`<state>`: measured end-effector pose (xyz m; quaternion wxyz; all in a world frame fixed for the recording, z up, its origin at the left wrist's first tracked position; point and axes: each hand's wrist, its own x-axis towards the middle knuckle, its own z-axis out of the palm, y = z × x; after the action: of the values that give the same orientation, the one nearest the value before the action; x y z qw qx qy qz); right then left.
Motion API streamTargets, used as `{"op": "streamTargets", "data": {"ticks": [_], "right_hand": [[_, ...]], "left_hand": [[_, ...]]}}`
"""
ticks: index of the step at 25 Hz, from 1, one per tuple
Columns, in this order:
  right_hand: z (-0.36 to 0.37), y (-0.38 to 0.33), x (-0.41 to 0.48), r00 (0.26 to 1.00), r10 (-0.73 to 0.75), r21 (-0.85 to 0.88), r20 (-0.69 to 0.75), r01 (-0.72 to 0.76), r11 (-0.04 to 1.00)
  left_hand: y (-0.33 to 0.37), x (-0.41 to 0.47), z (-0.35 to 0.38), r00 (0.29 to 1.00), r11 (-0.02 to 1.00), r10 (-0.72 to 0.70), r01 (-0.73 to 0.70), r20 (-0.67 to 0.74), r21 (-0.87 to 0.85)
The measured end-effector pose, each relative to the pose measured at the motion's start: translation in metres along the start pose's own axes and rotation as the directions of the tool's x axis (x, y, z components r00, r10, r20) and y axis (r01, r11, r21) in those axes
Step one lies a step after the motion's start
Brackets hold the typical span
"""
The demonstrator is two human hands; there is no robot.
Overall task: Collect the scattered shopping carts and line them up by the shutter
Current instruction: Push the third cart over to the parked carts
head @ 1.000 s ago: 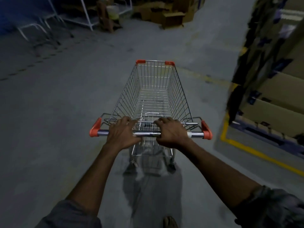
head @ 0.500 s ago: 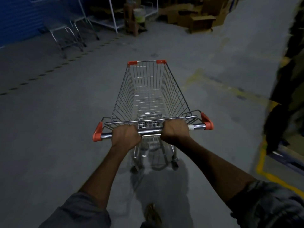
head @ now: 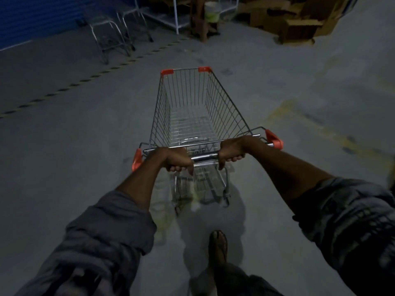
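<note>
Wire-sided and empty, the shopping cart (head: pixel 198 124) is sitting at the middle of the frame on bare concrete floor (head: pixel 64 167), its nose pointing up-frame. The left hand (head: pixel 173 160) and right hand (head: pixel 232 151) are both wrapping fully closed around the handle bar (head: pixel 204 158). Parked carts (head: pixel 115 37) are waiting at upper left by the blue shutter (head: pixel 32 18) — steering leftward with even pressure on both hands would probably be best for nesting it squarely.
</note>
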<state>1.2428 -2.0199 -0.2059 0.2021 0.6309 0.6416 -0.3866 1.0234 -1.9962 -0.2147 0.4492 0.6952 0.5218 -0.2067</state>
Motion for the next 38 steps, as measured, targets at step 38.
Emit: {"op": "streamTargets", "data": {"ticks": [38], "right_hand": [[-0.577,-0.214,0.599,0.166,-0.647,-0.600,-0.744,0.258,0.757]], "left_hand": [[-0.179,0.378,-0.656,0.560,0.907,-0.095,0.389,-0.823,0.160]]}}
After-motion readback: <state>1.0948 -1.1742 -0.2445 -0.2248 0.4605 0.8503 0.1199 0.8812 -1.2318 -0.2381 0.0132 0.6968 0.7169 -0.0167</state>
